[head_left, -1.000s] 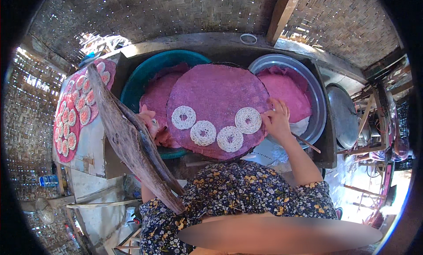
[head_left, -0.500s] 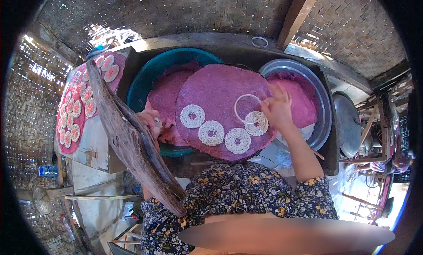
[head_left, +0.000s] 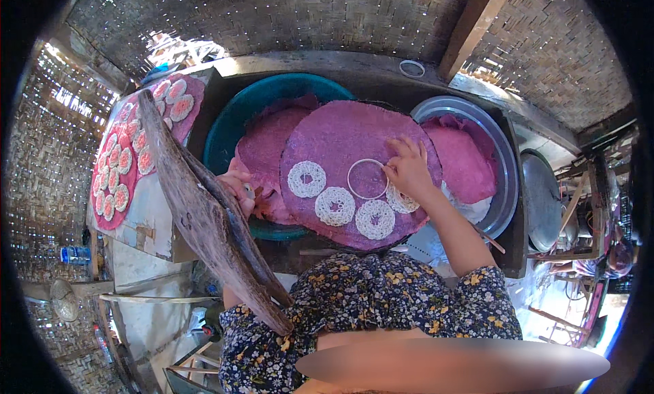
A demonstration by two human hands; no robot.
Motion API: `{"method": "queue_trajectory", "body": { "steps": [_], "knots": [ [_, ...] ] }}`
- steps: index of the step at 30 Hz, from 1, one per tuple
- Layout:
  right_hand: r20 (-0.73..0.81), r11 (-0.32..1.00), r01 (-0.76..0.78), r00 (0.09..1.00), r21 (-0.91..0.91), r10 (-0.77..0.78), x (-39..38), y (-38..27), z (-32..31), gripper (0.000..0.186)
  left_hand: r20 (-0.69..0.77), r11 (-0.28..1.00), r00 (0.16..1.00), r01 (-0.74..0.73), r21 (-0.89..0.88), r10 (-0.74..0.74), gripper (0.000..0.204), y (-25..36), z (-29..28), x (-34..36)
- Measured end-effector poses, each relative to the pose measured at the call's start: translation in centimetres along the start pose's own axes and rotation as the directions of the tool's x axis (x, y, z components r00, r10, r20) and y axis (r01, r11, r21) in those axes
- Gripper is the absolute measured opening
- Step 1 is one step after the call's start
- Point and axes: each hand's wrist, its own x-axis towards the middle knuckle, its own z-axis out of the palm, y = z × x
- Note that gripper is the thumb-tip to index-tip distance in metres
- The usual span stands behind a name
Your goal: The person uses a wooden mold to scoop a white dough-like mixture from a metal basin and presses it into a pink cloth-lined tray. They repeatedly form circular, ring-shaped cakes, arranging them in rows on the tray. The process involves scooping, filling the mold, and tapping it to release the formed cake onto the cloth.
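Pinching hand: right hand (head_left: 411, 169), thumb and forefinger closed on the right edge of a white ring (head_left: 349, 179), other fingers spread.
Ring: just left of the right hand, over the purple cloth (head_left: 354, 132); whether it touches the cloth cannot be told.
Left hand (head_left: 236, 188): well apart from the right hand, partly hidden behind a long piece of wood (head_left: 197, 213); its grip cannot be told.
White lace rounds (head_left: 294, 181): four, in a curve on the cloth between the hands and nearer the wearer; the rightmost lies partly under the right hand.
Teal basin (head_left: 216, 132): beyond the left hand, pink cloth inside, its right side covered by the purple cloth.
Metal basin (head_left: 502, 200): right of the right hand, pink cloth inside.
Pink-and-white rounds (head_left: 114, 155): many, well left of the left hand.
Second ring (head_left: 400, 68): on the ledge, well beyond the right hand.
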Motion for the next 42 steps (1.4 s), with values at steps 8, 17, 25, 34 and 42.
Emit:
{"method": "queue_trajectory", "body": {
  "steps": [8,17,25,34,42],
  "knots": [
    [-0.115,0.819,0.079,0.993,0.568,-0.016,-2.2,-4.5,-7.2,0.044,-0.072,0.833,0.934,0.346,0.432,-0.351,0.024,1.7,5.4,1.7],
    [0.444,-0.355,-0.417,0.896,0.837,-0.005,-7.6,-7.2,-8.0,0.079,0.339,0.605,0.941,-0.274,0.747,0.007,0.010,1.2,16.4,5.0],
    [0.561,-0.077,-0.560,0.828,0.825,0.001,-8.9,-1.0,-11.0,0.075,0.564,0.690,0.744,0.618,-0.376,-0.359,0.059,-2.1,17.5,9.5],
    [0.709,0.318,-0.680,0.705,0.661,0.033,-4.8,1.1,-9.2,0.065,0.293,-0.021,0.712,0.364,-0.931,-0.638,0.068,-10.0,16.5,7.2],
    [0.728,0.514,-0.677,0.672,0.527,0.139,-3.3,0.7,-8.8,0.065,0.211,-0.004,0.770,0.262,-0.965,-0.602,0.069,-12.8,15.3,4.3]
  ]
}}
